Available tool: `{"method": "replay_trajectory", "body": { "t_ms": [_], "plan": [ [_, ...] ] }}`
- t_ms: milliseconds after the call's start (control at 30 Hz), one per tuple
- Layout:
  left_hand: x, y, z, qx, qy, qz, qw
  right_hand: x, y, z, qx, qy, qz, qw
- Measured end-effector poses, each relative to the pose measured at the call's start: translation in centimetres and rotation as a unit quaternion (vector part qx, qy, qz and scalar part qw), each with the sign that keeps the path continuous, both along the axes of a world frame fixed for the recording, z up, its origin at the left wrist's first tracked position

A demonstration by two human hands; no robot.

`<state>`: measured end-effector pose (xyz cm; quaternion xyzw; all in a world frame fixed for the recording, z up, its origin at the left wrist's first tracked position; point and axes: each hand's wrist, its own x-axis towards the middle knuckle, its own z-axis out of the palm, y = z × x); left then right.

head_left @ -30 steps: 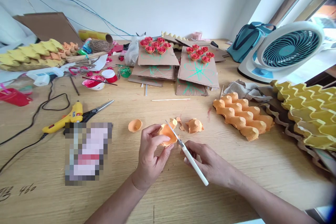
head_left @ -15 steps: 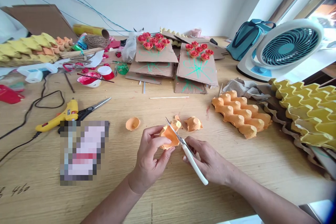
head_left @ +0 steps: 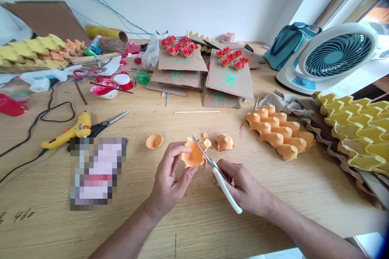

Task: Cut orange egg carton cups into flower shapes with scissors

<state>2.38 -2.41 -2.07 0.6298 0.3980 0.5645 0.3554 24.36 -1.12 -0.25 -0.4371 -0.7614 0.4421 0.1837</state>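
Between the thumb and fingers of my left hand (head_left: 172,174) is an orange egg carton cup (head_left: 193,157), its hollow side facing me and its rim uneven. My right hand (head_left: 240,184) grips white-handled scissors (head_left: 223,184), whose blades lie along the cup's right edge. Whether the blades are parted is hard to tell. Small orange scraps (head_left: 206,139) lie just behind the blades. To their right rests another cut orange cup (head_left: 225,142), upside down. A trimmed cup (head_left: 154,141) stands on the table left of my left hand.
An orange egg carton piece (head_left: 278,129) and stacked yellow egg trays (head_left: 358,133) lie on the right, before a white fan (head_left: 337,56). Left are a yellow glue gun (head_left: 71,131) and black scissors (head_left: 112,120). Red flowers (head_left: 179,46) stand on cardboard behind a thin stick (head_left: 197,112).
My left hand has shifted slightly left and turned the cup, so its hollow faces me more. My right hand and the scissors have hardly moved.
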Motion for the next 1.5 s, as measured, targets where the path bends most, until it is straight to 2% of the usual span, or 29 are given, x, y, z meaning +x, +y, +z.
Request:
{"method": "replay_trajectory", "body": {
  "t_ms": [167, 400, 500, 600, 733, 833, 933, 1100, 1200, 1500],
  "plan": [
    [0.2, -0.1, 0.4, -0.025, -0.043, 0.004, 0.999, -0.2, -0.1, 0.0, -0.011, 0.01, -0.002, 1.0],
    [-0.3, 0.0, 0.5, 0.086, 0.107, 0.02, 0.99, -0.6, 0.0, 0.1, -0.032, 0.019, 0.001, 0.999],
    [-0.5, 0.1, 0.7, 0.105, 0.138, 0.011, 0.985, -0.5, -0.1, 0.0, -0.043, 0.027, 0.006, 0.999],
    [-0.5, 0.2, 0.7, 0.091, 0.12, 0.003, 0.989, -0.5, -0.3, -0.1, -0.039, 0.031, 0.004, 0.999],
    [-0.3, 0.2, 0.7, 0.037, 0.052, -0.008, 0.998, -0.7, -0.5, -0.5, -0.037, 0.036, -0.008, 0.999],
    [0.0, 0.2, 0.8, 0.0, 0.038, -0.005, 0.999, -0.8, -0.5, -0.9, -0.043, 0.034, -0.018, 0.998],
    [0.5, 0.1, 0.7, -0.007, 0.06, 0.015, 0.998, -1.0, -0.5, -1.3, -0.044, 0.029, -0.025, 0.998],
    [1.3, 0.1, 0.5, 0.012, 0.093, 0.11, 0.99, -1.4, -1.0, -1.6, -0.042, 0.023, -0.023, 0.999],
    [1.5, 0.1, 0.7, 0.025, 0.112, 0.146, 0.983, -1.5, -1.2, -1.6, -0.041, 0.017, -0.015, 0.999],
    [1.2, 0.2, 0.8, 0.015, 0.106, 0.147, 0.983, -1.5, -1.2, -1.5, -0.037, 0.017, -0.014, 0.999]
  ]
}}
